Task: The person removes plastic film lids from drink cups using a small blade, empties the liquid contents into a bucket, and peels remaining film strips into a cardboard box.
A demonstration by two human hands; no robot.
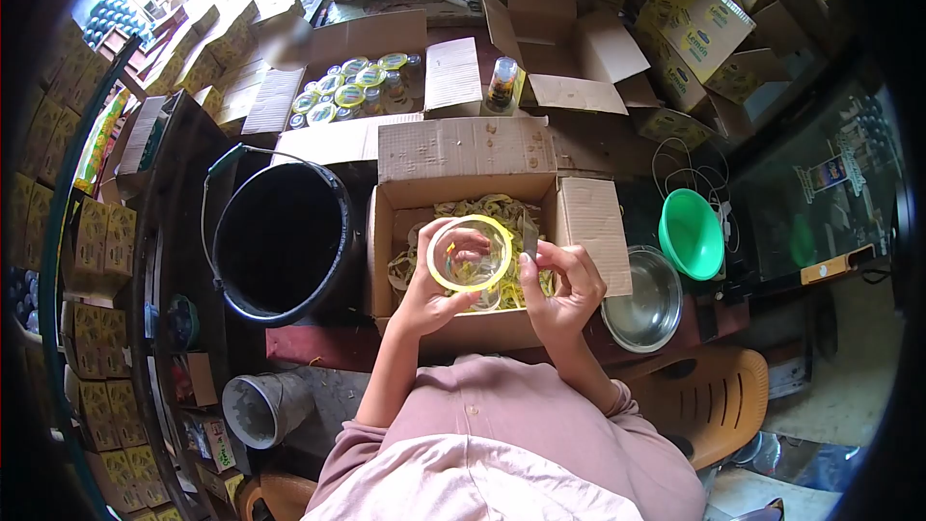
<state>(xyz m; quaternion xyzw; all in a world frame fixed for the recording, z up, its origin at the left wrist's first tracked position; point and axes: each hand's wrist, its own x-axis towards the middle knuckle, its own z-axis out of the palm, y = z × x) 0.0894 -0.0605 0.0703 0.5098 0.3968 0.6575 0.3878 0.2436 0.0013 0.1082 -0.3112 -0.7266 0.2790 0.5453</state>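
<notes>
In front of my chest, my left hand (422, 291) is wrapped round a clear plastic jar (471, 275) with a yellow rim, its round mouth facing me. My right hand (567, 297) pinches a thin flat grey blade (530, 234) upright between thumb and fingers, just right of the rim. Whether the blade touches the jar I cannot tell. Both hands are above an open cardboard box (468, 148) holding a tangle of yellow strips (492, 205), partly hidden by the jar and hands.
A black bucket (282, 243) stands left of the box. To the right are a steel bowl (644, 304) and a green bowl (692, 233). Behind, another carton holds several yellow-lidded jars (349, 95), with one dark-filled jar (503, 85) beside it. An orange chair (719, 396) is at lower right.
</notes>
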